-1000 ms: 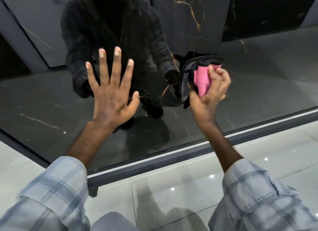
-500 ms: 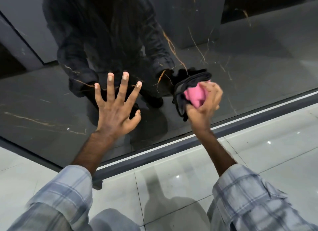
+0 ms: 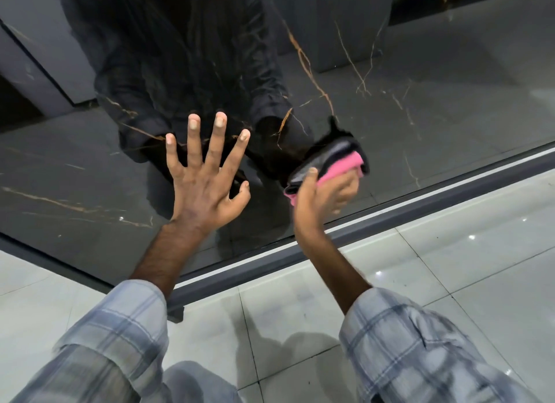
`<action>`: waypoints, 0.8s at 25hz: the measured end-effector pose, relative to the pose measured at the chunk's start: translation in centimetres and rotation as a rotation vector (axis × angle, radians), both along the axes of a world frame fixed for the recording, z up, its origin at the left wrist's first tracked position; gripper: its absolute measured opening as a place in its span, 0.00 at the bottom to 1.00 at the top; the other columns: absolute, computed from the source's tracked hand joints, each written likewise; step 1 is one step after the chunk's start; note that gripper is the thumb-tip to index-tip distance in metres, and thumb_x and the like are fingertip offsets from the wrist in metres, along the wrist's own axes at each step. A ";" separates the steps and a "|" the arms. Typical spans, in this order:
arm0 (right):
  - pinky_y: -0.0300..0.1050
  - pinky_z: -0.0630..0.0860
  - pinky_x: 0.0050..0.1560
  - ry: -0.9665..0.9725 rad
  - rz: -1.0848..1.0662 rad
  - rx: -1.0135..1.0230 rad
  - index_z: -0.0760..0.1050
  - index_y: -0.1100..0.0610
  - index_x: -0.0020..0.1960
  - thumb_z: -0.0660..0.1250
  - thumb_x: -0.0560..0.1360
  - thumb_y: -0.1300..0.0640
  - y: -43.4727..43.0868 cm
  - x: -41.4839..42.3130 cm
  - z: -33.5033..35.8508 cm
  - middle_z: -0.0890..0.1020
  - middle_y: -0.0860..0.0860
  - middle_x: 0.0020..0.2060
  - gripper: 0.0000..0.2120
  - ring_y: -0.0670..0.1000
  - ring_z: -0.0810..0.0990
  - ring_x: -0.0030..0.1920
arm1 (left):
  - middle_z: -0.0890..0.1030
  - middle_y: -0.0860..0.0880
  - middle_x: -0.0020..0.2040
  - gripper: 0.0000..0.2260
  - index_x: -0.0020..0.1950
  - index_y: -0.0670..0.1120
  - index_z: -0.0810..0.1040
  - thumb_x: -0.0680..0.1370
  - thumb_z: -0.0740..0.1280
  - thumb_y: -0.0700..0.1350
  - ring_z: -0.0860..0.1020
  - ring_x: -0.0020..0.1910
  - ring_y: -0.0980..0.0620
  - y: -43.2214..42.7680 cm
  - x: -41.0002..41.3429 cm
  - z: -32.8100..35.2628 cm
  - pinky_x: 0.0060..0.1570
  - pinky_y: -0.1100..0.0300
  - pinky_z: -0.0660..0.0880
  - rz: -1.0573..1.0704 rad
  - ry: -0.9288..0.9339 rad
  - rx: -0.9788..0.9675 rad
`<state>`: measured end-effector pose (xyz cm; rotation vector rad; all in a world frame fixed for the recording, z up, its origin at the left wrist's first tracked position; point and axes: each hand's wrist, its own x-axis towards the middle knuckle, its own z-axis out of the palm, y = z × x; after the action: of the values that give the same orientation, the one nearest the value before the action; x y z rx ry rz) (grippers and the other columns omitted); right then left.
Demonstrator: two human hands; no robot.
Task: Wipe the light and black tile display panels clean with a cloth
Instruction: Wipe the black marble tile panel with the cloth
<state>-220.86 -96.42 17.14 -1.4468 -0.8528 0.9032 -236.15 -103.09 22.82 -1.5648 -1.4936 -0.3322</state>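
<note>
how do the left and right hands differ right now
The left hand is spread with straight fingers; the right hand is curled. The left hand holds nothing, while the right hand grips a pink and black cloth. The left hand looks sharp, the right hand blurred. Both reach to the black panel.
</note>
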 end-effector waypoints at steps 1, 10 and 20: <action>0.64 0.60 0.74 -0.200 0.049 0.256 0.52 0.58 0.82 0.67 0.75 0.51 -1.0 -0.4 -0.1 0.55 0.59 0.78 0.41 0.65 0.61 0.74 | 0.53 0.41 0.83 0.42 0.85 0.52 0.58 0.73 0.70 0.57 0.46 0.81 0.34 0.0 0.0 0.0 0.77 0.40 0.30 -0.003 0.000 0.002; 0.65 0.65 0.73 0.127 -0.080 -0.288 0.53 0.57 0.82 0.72 0.77 0.43 0.7 1.1 -10.1 0.62 0.62 0.76 0.43 0.63 0.64 0.75 | 0.55 0.39 0.82 0.42 0.85 0.50 0.59 0.73 0.71 0.56 0.51 0.79 0.30 0.2 0.0 0.0 0.77 0.39 0.31 0.006 0.004 0.022; 0.46 0.77 0.52 0.785 0.106 -0.539 0.73 0.59 0.56 0.68 0.79 0.52 -1.9 -1.9 -6.8 0.82 0.57 0.49 0.12 0.55 0.80 0.49 | 0.54 0.40 0.83 0.41 0.85 0.50 0.60 0.73 0.71 0.55 0.50 0.80 0.32 -0.2 0.0 0.1 0.77 0.40 0.31 -0.040 -0.016 -0.004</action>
<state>-222.77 -98.30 10.38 -1.3092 -0.0885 1.7156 -236.15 -103.34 22.88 -1.6001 -1.4771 -0.3657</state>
